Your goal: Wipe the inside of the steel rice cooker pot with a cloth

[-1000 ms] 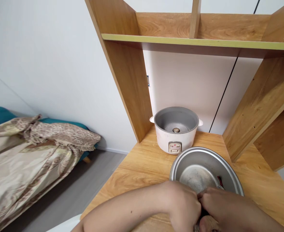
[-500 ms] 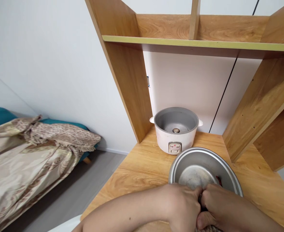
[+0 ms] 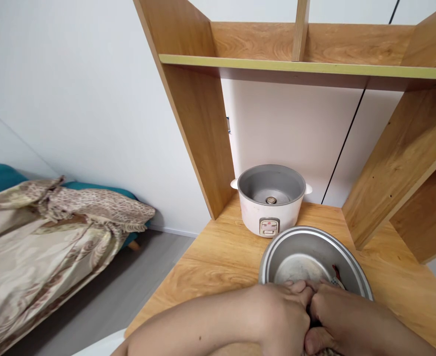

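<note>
A round grey metal pot (image 3: pixel 272 257) rests on the wooden desktop at the lower right. My left hand (image 3: pixel 283 314) and my right hand (image 3: pixel 327 314) meet over its near rim, knuckles pressed together and fingers curled. Whatever they grip between them is hidden by the fingers. Inside the pot, just beyond my right hand, a small thin dark red thing (image 3: pixel 335 271) shows, with a pale patterned bit beside it; I cannot make out what it is. Behind the pot sits a white rice cooker body (image 3: pixel 249 212), lidless, its grey inside and round centre button visible.
Wooden shelving (image 3: pixel 262 66) rises over the desktop (image 3: pixel 188 267), with upright panels left and right of the cooker. On the far left, across a grey floor (image 3: pixel 129 282), stands a teal sofa (image 3: pixel 3 173) draped with a beige patterned cover.
My fingers have shifted slightly forward over the pot, left fingertips now reaching across towards my right hand. More of the red thing and a pale patterned bit show beside my right hand.
</note>
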The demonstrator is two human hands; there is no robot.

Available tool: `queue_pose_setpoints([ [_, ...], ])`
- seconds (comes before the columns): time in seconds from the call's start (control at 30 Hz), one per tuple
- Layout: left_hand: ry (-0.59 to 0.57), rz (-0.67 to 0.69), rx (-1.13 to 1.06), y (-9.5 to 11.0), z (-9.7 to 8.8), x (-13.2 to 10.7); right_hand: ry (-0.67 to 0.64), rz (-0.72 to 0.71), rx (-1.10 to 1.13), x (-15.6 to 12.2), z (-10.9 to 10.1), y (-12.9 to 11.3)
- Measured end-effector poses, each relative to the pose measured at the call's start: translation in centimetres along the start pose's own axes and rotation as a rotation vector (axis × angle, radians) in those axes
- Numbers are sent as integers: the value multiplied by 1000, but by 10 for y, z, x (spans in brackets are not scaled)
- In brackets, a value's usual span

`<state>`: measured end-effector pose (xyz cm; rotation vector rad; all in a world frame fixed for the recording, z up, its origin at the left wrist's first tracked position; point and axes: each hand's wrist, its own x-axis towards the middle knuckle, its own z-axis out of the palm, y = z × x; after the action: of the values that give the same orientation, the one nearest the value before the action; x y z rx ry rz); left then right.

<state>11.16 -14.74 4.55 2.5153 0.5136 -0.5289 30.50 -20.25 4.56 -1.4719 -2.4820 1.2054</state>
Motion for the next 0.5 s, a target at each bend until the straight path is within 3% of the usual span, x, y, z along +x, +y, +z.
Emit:
queue_pose_setpoints([
  [0.27,-107,42,101,5,-5,0,-75,18,35,3,1,4],
  [0.4,-29,49,85,1,0,2,-63,67,-15,4,2,3],
  [0.5,-52,66,71,-2,2,4,-40,23,78,4,2,2],
])
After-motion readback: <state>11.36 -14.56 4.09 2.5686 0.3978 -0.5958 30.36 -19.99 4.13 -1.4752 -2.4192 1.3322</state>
